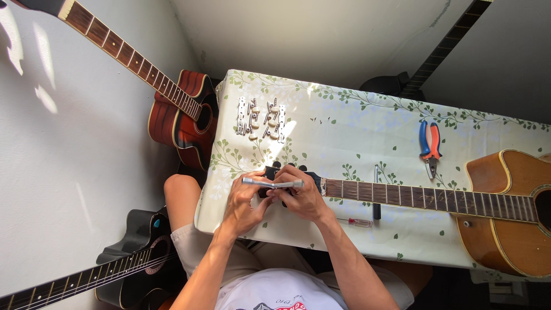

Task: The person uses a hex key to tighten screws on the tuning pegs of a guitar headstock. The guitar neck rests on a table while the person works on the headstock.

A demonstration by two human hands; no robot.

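Person seated at table edge, both hands working at the headstock [287, 172] of an acoustic guitar [505, 212] lying flat across the leaf-patterned tablecloth [344, 132]. Left hand [244, 201] is gripping one end of a silver rod-shaped tool [272, 183], fingers curled round it. Right hand [301, 195] is clasping the other end of the tool and pressing down over the headstock, covering most of it. Tool is lying crosswise over the headstock, at the near left part of the table.

Just right of the hands, a small red-handled screwdriver [359, 222] is resting near the table edge, below the guitar neck [425, 198]. Further back, two strips of tuning machines [261, 119] are lying side by side. Far right, pliers [430, 146] with blue and orange handles are sitting beyond the neck. Other guitars are leaning against the walls.
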